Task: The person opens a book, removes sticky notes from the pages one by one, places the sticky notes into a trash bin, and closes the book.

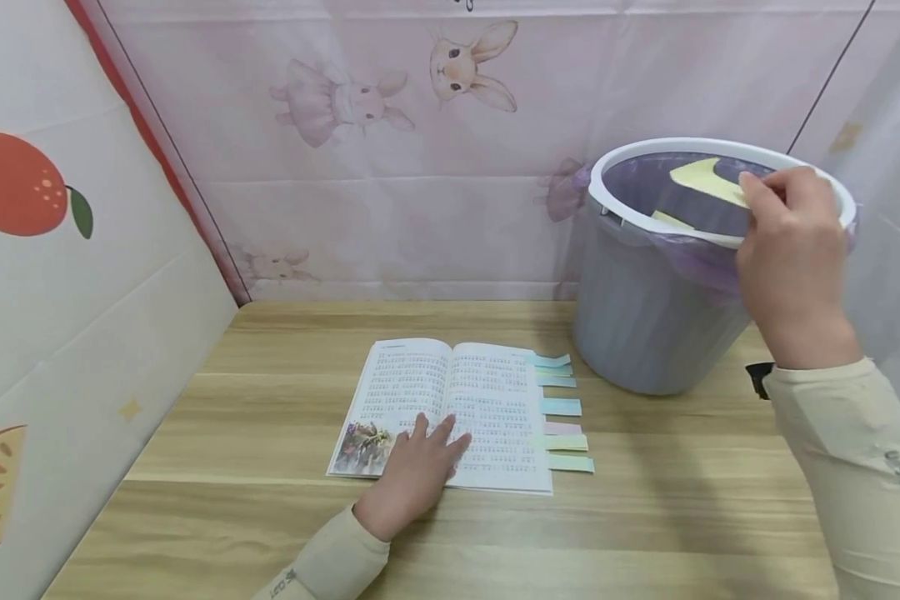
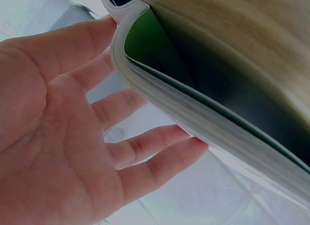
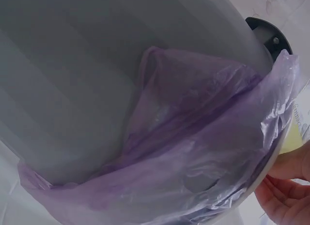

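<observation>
An open book lies on the wooden table, with printed text and a picture at its lower left. My left hand rests on the book's lower middle, fingers spread over the pages near the spine. In the left wrist view, the fingers reach past the book's thick lower edge. Above the mouth of a grey bin, my right hand pinches a curled yellow paper slip between thumb and fingers. Another yellow piece shows just inside the bin's near rim.
Several coloured page tabs stick out from the book's right edge. The bin has a white rim and a purple bag liner folded over its outside. A curtain printed with rabbits hangs behind the table; a fruit-printed one is at left.
</observation>
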Tool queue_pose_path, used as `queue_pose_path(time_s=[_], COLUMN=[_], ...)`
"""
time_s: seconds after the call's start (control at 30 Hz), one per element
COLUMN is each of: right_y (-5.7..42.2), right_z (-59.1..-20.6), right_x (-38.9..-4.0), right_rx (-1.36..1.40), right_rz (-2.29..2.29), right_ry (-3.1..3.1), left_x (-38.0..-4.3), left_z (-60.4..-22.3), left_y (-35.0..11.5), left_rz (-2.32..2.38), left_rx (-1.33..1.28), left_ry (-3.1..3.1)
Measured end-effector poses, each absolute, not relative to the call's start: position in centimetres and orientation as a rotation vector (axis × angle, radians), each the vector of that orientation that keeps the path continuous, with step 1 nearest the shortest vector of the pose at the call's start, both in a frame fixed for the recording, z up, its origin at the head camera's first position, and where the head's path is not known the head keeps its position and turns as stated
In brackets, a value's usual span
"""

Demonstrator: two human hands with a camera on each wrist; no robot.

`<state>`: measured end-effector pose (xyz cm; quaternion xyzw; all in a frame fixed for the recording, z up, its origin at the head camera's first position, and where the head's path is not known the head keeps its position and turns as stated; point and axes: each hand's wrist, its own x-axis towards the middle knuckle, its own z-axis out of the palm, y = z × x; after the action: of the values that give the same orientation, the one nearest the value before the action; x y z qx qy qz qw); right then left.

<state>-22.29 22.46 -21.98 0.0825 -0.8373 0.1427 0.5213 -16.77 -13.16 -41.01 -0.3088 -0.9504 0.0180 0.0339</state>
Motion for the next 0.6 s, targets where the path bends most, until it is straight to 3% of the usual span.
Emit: queue_pose_path(time_s=[0.37, 0.47, 0.6], right_y=[22.1, 20.8, 18.6], right_z=[-21.8, -22.3, -25.3], right_x=[-21.6, -20.8, -19.5], right_rx=[0.2, 0.325, 0.71], right_rz=[0.377, 0.34, 0.349], right_ry=[-2.019, -1.955, -1.959], left_x=[-16.7, -16.7, -16.7], left_z=[-40.9, -40.8, -40.8], left_y=[-13.1, -13.1, -13.1], left_rz=[0.053, 0.042, 0.033], left_rx=[-0.945, -0.942, -0.946], left_ry=[-2.934, -2.94, -2.939])
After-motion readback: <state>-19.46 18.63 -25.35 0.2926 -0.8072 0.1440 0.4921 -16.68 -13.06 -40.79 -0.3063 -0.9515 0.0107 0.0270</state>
